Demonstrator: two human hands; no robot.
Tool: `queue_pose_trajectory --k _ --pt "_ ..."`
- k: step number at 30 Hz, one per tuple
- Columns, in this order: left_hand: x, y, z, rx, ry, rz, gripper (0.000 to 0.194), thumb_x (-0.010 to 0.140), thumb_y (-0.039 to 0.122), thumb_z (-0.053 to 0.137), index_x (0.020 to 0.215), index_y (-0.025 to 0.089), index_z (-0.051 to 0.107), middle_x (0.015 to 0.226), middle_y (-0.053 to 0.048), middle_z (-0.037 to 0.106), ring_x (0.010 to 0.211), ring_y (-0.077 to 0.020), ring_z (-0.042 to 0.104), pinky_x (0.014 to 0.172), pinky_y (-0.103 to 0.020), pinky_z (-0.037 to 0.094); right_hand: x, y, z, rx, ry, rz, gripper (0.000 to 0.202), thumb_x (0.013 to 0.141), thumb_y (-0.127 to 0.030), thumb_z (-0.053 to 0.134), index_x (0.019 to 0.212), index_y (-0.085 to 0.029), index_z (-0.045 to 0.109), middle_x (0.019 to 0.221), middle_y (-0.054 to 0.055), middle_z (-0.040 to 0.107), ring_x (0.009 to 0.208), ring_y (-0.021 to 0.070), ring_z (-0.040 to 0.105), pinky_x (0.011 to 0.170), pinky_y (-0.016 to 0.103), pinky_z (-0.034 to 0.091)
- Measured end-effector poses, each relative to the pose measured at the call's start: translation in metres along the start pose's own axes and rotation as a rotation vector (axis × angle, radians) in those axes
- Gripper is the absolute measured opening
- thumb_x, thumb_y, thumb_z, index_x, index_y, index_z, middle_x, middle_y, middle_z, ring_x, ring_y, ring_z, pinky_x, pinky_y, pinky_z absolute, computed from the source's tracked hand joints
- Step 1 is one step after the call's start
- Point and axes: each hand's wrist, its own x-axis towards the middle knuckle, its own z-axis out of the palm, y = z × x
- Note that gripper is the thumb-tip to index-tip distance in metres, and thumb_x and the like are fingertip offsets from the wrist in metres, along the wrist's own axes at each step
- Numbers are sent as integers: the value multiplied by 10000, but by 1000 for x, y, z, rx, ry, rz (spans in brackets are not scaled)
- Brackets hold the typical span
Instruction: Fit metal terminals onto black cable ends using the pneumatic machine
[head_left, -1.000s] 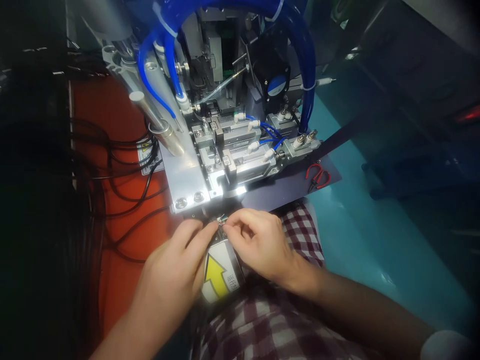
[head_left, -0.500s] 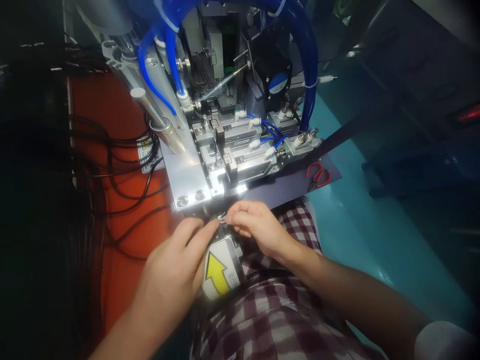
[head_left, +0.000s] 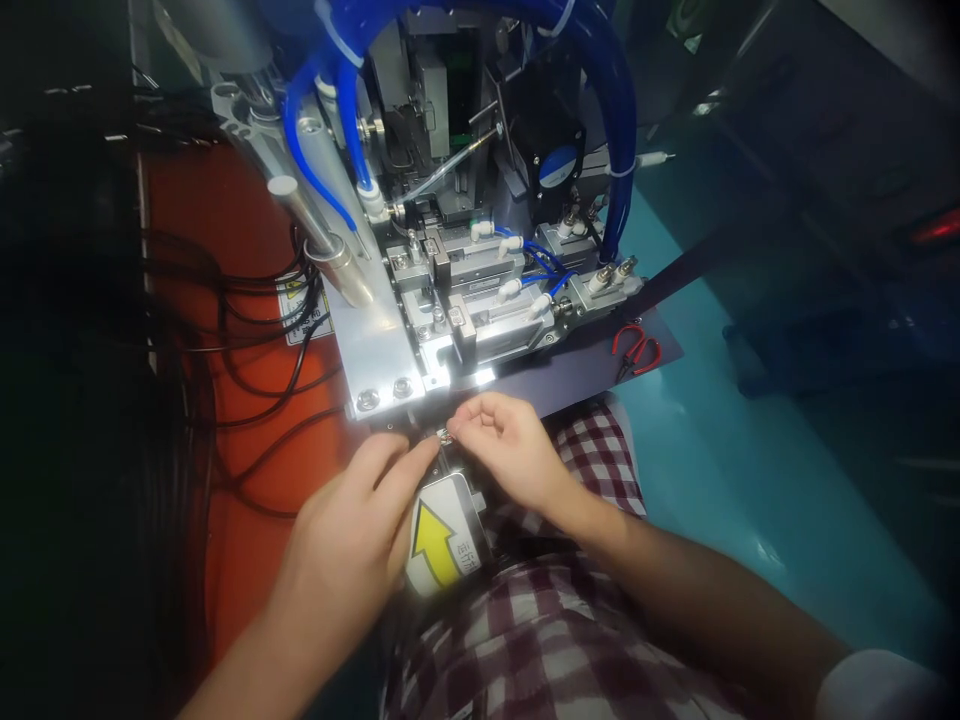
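Observation:
Close together at the front of the machine, both hands meet over a small shiny metal part [head_left: 443, 436]. My left hand [head_left: 360, 520] reaches in from the left, its thumb and forefinger closed at the part's left side. From the right, my right hand [head_left: 506, 445] pinches at the other side with fingers curled. The part is too small and too covered by fingertips to name. Just below the fingers is a white label with a yellow arrow [head_left: 436, 540] on a housing. A bright metal plate [head_left: 375, 345] with two bolts lies just above my left hand.
Pneumatic cylinders [head_left: 499, 310] with blue hoses [head_left: 619, 120] fill the machine behind my hands. Red-handled pliers [head_left: 636, 352] lie on the grey surface at right. Black cables [head_left: 262, 340] run across the orange surface at left. A checked garment [head_left: 540, 620] is below my arms.
My right hand has shifted slightly up, its fingertips lifting a little at the small part. The left hand stays almost in place. The view has moved a little.

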Motion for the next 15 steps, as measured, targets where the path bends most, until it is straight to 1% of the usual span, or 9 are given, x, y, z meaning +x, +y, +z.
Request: queue_pose_trajectory --k 2,3,4,5,6,8,10,12,15 --pt "1 0 0 -2 -9 2 292 993 145 388 1105 113 656 906 -62 637 606 -125 631 512 -225 496 4 -4 -3 151 -63 187 188 762 -255 679 651 -166 556 529 -87 408 464 54 328 446 217 242" --pt "1 -1 0 -5 -14 1 292 992 143 388 1112 115 652 908 -62 636 609 -124 631 516 -225 499 5 -6 -5 191 -105 253 206 759 -251 679 628 -162 546 527 -89 398 454 45 305 441 216 215" --pt "0 -1 0 -10 -19 -3 290 990 141 388 1118 119 648 913 -61 635 614 -123 632 522 -223 502 6 -6 -7 206 -144 286 218 763 -253 676 619 -157 542 535 -84 415 446 37 299 440 216 202" --pt "0 -2 -1 -19 -23 -8 289 989 138 388 1125 125 642 919 -59 634 620 -121 632 529 -221 504 7 -6 -9 202 -173 286 222 776 -266 670 630 -152 548 557 -72 458 442 33 312 443 215 208" --pt "-1 -3 0 -34 -30 -16 285 988 136 391 1134 130 635 932 -58 635 635 -119 637 543 -218 509 6 -6 -10 181 -186 260 228 800 -296 660 658 -149 559 586 -57 506 438 32 333 445 215 225" --pt "-4 -3 0 -80 -34 -48 261 986 135 406 1141 136 616 958 -59 641 698 -125 657 601 -215 525 4 -2 -12 107 -159 161 264 853 -378 628 721 -156 573 629 -39 564 444 45 382 455 221 277" --pt "-6 -4 0 -119 -31 -91 230 984 138 424 1132 143 600 982 -63 649 780 -139 673 673 -222 537 1 4 -9 50 -99 51 284 871 -429 620 761 -173 570 623 -52 552 462 61 406 468 227 314" --pt "-8 -4 0 -137 -28 -125 211 984 147 435 1125 157 592 994 -62 651 827 -149 675 710 -230 537 -2 8 -5 44 -75 -13 274 855 -426 648 763 -185 558 604 -67 525 475 68 404 476 229 329" --pt "-8 -6 -3 -142 -42 -131 219 976 147 443 1118 177 607 986 -51 636 814 -144 667 683 -224 524 -3 10 1 96 -63 -17 245 837 -390 667 768 -191 543 621 -64 546 468 67 411 474 230 338"
